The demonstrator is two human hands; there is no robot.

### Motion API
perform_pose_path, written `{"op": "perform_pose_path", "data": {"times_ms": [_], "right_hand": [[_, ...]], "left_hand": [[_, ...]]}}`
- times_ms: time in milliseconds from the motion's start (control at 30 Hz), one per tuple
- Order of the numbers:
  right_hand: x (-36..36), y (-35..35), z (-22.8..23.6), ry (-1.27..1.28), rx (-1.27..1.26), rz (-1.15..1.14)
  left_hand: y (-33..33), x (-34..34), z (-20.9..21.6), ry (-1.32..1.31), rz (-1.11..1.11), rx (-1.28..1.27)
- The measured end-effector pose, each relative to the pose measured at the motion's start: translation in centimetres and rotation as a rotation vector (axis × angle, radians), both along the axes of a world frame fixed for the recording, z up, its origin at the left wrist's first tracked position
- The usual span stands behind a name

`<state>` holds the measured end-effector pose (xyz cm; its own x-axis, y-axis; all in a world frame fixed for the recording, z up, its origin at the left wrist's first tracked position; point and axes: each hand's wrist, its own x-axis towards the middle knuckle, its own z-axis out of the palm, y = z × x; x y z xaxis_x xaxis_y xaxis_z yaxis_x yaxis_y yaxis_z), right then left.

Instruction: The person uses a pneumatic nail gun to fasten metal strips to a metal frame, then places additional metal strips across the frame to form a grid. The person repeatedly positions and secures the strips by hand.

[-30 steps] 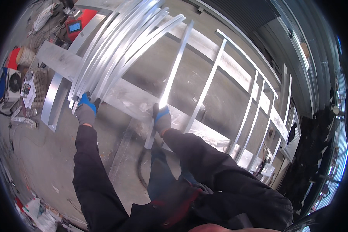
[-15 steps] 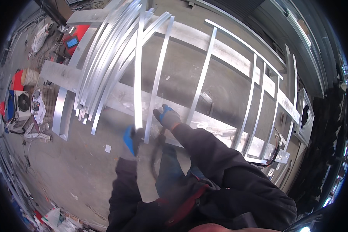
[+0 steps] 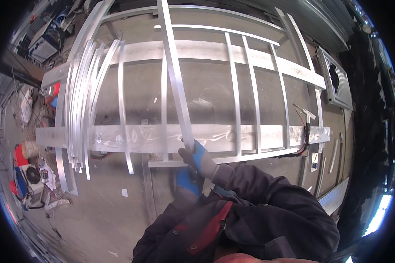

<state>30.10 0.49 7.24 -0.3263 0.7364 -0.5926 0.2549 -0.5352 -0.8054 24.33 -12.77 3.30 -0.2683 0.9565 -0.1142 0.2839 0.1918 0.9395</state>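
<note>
A long silver metal bar (image 3: 176, 81) slants up and away from me, its near end at my hands. My right hand (image 3: 200, 158), in a grey and blue glove, is closed around the bar close to that end. Just below it, my left hand (image 3: 189, 180), gloved in blue and blurred, is closed at the bar's lower end, partly covered by the right hand. Beneath the bar lies a frame of metal bars, with a near rail (image 3: 224, 159), a far rail (image 3: 215, 29) and several crosspieces (image 3: 255, 96) between them.
Two wide metal beams, the near one (image 3: 153, 135) and the far one (image 3: 197, 51), support the frame. Several loose bars (image 3: 80, 105) lie bunched on the left. A white-handled tool (image 3: 308, 115) with a dark cable rests at the right. Clutter with a fan-like device (image 3: 32, 174) covers the left floor.
The bar has moved from beside the loose bunch to the right, over the frame. My right hand has come onto it beside my left. The view has turned and shifted right.
</note>
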Motion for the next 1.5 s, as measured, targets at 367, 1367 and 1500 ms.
{"op": "perform_pose_path", "data": {"times_ms": [367, 1367, 1500], "right_hand": [[34.9, 3.8, -2.6, -0.01, 0.165, -0.249], [51.7, 14.4, -19.0, -0.802, 0.193, -0.159], [51.7, 14.7, -19.4, -0.81, 0.159, -0.147]], "left_hand": [[2.5, 28.0, -2.7, -0.09, -0.465, -0.113], [0.9, 37.8, -27.5, -1.068, -0.095, -0.753], [1.3, 38.8, -28.5, -1.121, -0.035, -0.75]]}}
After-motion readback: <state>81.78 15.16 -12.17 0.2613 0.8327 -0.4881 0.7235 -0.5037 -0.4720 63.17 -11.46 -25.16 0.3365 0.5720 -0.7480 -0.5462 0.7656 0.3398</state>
